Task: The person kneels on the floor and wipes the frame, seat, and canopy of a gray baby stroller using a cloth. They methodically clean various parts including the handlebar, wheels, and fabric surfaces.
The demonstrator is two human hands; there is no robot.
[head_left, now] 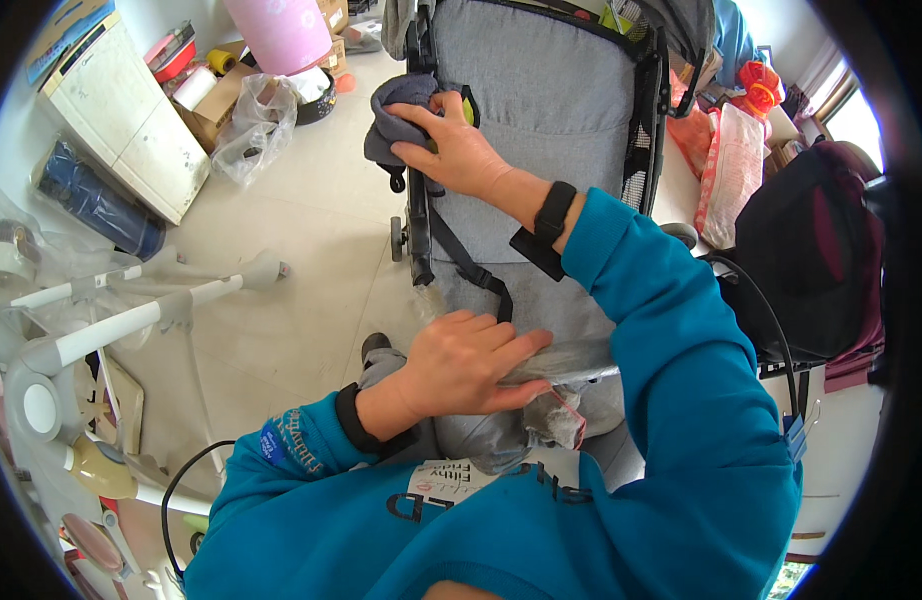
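Note:
A baby stroller with a grey fabric seat [536, 90] stands right before me. At its upper left side, my right hand [453, 142] holds a bunched dark grey cloth [402, 120] against the frame; something yellow-green shows beside the fingers. My left hand [464, 364] rests on the plastic-wrapped front bar [573, 360] of the stroller, thumb and fingers spread around it. A black strap with a buckle [479, 276] lies on the seat between the hands. Below the bar, a greyish cloth with a red edge [557, 420] is partly visible.
At left stand a white-and-grey tubular frame [108, 330], a white cabinet [123, 112] and a wrapped blue roll [100, 199]. A clear plastic bag [258, 124] and a cardboard box [217, 105] lie farther back. To the right are a black and maroon bag [798, 255] and a red-and-white sack [731, 172].

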